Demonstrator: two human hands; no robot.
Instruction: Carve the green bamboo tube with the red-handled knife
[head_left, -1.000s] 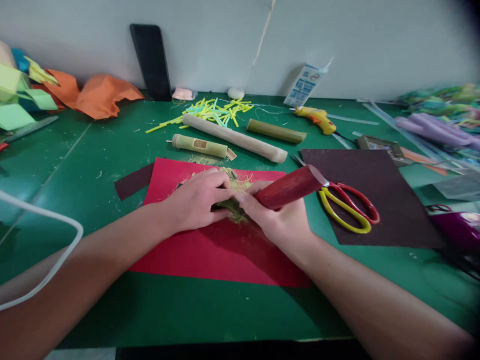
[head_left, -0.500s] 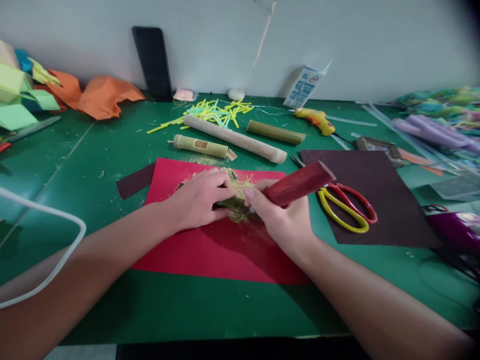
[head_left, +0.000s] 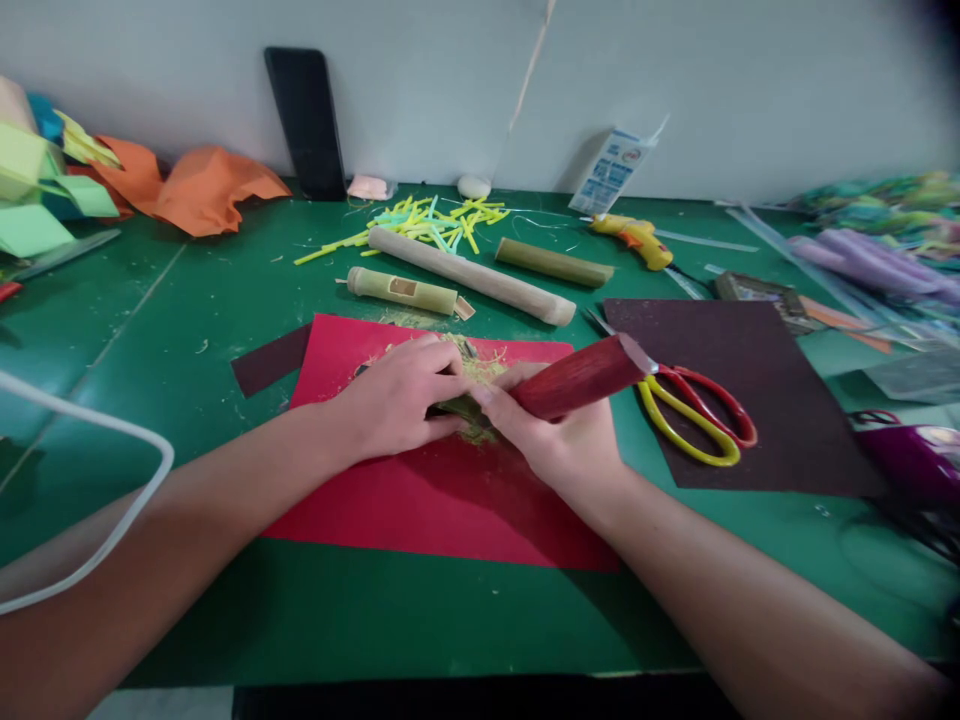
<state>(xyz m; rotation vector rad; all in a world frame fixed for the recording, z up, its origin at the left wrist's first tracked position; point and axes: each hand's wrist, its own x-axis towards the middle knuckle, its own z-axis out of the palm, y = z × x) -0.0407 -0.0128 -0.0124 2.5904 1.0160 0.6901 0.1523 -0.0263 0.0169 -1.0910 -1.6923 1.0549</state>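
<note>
In the head view, the red sheet (head_left: pixel 420 500) lies flat on the green table (head_left: pixel 187 330), and both hands meet over its far half. The left hand (head_left: pixel 397 400) presses down on a small green bamboo piece (head_left: pixel 459 408), fingers curled over it. The right hand (head_left: pixel 559 435) is clenched around a red-handled tool (head_left: pixel 581 378), whose handle points away to the right; its working end is hidden between the hands. Pale shavings (head_left: pixel 480 368) lie on the sheet just behind the bamboo piece. Beyond the sheet's far edge lie a notched bamboo tube (head_left: pixel 401 290) and a long wooden dowel (head_left: pixel 472 277). Right of the sheet, scissors (head_left: pixel 697 410) rest on a dark sheet (head_left: pixel 750 400).
</note>
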